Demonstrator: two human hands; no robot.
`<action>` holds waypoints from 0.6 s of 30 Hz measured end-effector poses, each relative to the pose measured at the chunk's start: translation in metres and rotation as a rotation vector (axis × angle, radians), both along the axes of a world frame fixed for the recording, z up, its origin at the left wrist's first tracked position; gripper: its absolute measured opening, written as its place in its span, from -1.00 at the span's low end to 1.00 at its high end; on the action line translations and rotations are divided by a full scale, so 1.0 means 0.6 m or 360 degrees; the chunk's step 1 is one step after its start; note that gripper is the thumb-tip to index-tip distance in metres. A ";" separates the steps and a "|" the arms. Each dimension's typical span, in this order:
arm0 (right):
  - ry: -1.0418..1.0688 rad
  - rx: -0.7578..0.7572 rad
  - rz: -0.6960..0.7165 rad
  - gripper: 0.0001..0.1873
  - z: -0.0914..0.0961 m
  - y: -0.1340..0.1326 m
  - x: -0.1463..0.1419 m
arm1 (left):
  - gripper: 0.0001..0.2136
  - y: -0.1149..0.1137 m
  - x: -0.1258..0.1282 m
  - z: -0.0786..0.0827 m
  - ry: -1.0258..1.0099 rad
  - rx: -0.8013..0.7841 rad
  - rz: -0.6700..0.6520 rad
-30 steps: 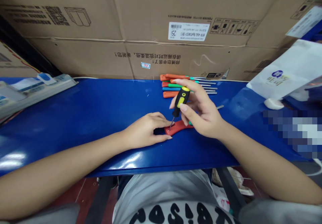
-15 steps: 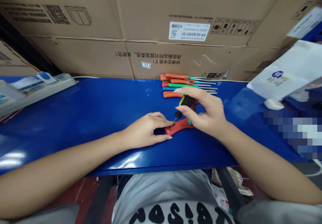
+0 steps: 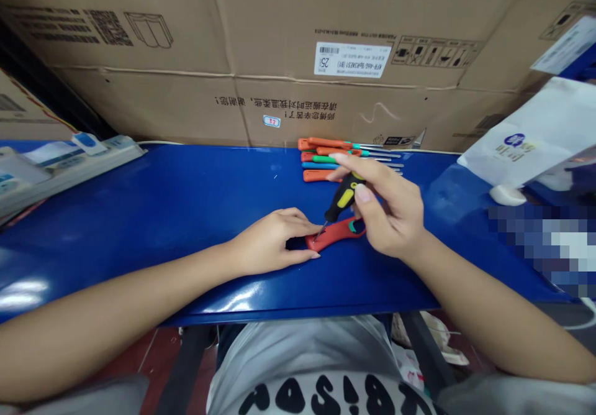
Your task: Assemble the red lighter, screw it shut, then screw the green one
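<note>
My left hand rests on the blue table, its thumb and fingers closed around the left end of a red plastic handle. This handle lies flat and has an opening with a green part near its right end. A black and yellow screwdriver is gripped by my right hand, between thumb and fingers. The screwdriver leans to the right, and its tip meets the red handle near the left end, beside my left fingertips.
Several tools with orange, green and blue handles lie behind my right hand. Cardboard stands along the table's back. A power strip is at left; a white paper bag and a white rounded object are at right.
My right hand has shifted slightly right and back along the screwdriver, showing more of its black and yellow handle. The screwdriver's tip and my left hand stay in place.
</note>
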State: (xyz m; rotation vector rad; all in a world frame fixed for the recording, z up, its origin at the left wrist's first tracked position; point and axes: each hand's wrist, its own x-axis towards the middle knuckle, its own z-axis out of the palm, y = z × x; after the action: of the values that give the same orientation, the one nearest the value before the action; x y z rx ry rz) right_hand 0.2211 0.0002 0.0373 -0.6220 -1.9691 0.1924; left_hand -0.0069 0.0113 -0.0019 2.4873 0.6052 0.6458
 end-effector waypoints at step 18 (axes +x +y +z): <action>-0.0007 0.0247 -0.0085 -0.61 -0.004 0.003 0.000 | -0.69 0.000 0.000 -0.001 0.0021 0.0015 -0.0007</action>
State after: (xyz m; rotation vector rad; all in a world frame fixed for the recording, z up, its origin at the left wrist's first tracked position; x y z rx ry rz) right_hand 0.2210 0.0022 0.0351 -0.5735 -1.9477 0.0053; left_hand -0.0070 0.0111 -0.0023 2.5028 0.6025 0.6321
